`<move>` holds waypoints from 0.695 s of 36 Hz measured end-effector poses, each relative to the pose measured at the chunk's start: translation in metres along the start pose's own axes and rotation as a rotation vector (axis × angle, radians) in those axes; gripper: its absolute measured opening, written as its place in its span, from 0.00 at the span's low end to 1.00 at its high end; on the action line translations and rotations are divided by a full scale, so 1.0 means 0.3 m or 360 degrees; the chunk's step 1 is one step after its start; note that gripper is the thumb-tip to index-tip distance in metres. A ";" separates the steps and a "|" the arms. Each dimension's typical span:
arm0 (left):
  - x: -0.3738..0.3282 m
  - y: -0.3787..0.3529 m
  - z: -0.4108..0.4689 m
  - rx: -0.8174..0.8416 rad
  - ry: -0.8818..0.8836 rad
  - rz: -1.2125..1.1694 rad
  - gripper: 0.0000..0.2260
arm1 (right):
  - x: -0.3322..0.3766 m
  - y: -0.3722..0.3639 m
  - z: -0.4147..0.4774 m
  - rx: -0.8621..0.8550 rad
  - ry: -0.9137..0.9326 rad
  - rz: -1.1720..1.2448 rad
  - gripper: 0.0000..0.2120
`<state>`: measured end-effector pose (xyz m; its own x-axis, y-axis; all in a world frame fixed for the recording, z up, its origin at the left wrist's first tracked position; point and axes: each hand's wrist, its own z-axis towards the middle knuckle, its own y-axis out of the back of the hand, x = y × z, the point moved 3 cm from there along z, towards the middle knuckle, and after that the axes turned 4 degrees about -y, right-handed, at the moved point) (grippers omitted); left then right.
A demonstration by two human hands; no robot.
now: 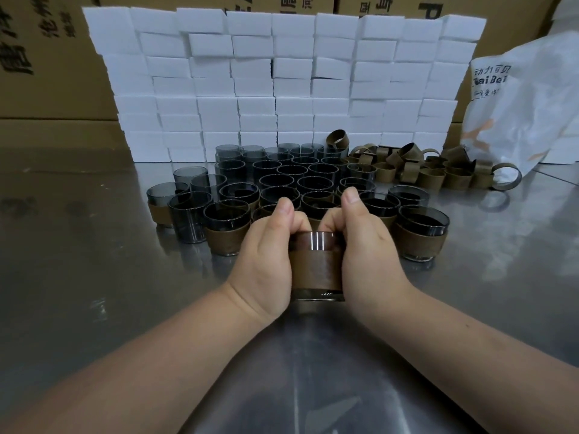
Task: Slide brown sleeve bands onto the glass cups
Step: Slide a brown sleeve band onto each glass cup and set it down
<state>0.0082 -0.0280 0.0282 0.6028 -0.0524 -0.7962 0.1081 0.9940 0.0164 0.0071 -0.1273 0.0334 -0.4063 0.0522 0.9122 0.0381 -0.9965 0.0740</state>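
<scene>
A smoky glass cup (315,241) is held just above the steel table, gripped from both sides by my left hand (266,255) and my right hand (365,249). A brown sleeve band (316,270) wraps its middle, with bare glass showing above and below. Both thumbs point up at the cup's far rim. Behind it stand several dark glass cups (291,180), some wearing brown bands, such as one (419,236) at the right and one (227,228) at the left. Loose brown bands (435,170) lie in a heap at the back right.
A wall of stacked white boxes (282,86) stands behind the cups. A white plastic bag (526,114) sits at the far right, and brown cardboard cartons (47,57) stand behind at the left. The shiny steel table (94,277) stretches left and toward me.
</scene>
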 end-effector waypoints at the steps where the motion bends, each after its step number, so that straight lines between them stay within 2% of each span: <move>1: 0.003 0.000 0.000 0.0000 0.0014 -0.0003 0.25 | -0.001 0.000 -0.001 0.0008 -0.0013 0.0017 0.25; 9: -0.007 -0.002 -0.006 -0.0025 -0.0019 0.0006 0.26 | 0.001 0.004 -0.004 0.0025 -0.0003 -0.0037 0.26; 16: 0.011 0.003 -0.006 -0.0044 0.0029 0.0062 0.22 | -0.006 0.004 -0.003 0.0035 -0.0014 -0.0056 0.27; 25: 0.017 0.004 -0.004 0.0008 0.0041 0.0116 0.24 | -0.016 0.004 0.001 0.0025 -0.0018 -0.0074 0.28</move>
<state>0.0104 -0.0269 0.0235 0.5887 0.0224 -0.8080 0.0686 0.9946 0.0775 0.0093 -0.1288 0.0291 -0.3976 0.0990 0.9122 0.0340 -0.9919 0.1225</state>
